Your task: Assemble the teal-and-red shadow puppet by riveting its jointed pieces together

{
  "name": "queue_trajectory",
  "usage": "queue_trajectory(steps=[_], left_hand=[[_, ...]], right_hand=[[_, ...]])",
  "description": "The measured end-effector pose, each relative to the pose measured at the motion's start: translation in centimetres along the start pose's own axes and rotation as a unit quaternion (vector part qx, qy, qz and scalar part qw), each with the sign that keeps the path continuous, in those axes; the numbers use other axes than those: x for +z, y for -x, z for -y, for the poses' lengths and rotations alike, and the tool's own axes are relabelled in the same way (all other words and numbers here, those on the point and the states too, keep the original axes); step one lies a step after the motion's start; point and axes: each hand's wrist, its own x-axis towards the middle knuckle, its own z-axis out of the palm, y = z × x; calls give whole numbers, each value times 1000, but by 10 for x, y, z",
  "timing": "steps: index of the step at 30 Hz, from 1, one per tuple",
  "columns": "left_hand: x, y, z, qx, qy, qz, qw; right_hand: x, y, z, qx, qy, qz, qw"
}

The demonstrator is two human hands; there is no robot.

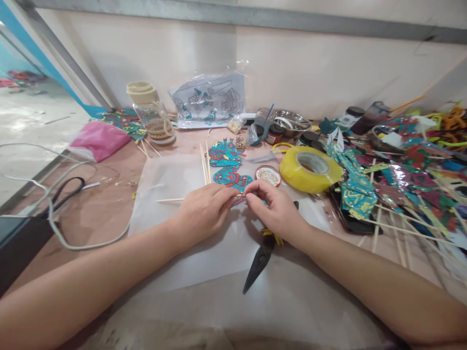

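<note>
A thin wooden skewer (170,200) lies crosswise under my left hand (204,209), whose fingers are pinched around it. Its tip seems to show between the two hands. My right hand (272,204) has thumb and forefinger closed at that tip, on something too small to make out. Just beyond and partly beneath the fingers are painted blue and red cutout pieces (226,153). More wooden skewers (205,165) stand along their left side. Black-jawed pliers (260,260) lie below my right hand, their handles partly hidden by it. A small round dish (268,174) holds tiny gold-coloured bits.
A yellow tape roll (310,167) sits right of the dish. Painted cutouts on sticks (359,184) pile up at the right, over a dark phone-like slab (348,216). A bottle (155,116), pink bag (100,140) and white cable (54,228) are at left. Translucent sheeting (164,262) covers the table.
</note>
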Motion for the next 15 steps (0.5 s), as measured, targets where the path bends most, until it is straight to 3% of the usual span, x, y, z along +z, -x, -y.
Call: queue_trajectory(steps=[7, 11, 15], left_hand=[[2, 3, 2, -16, 3, 31, 999], [1, 1, 2, -31, -2, 53, 998], [-24, -13, 6, -52, -6, 169, 984]], right_hand=[[1, 2, 0, -42, 44, -32, 998], [-4, 1, 5, -42, 11, -51, 998], [-23, 0, 28, -7, -89, -44, 995]])
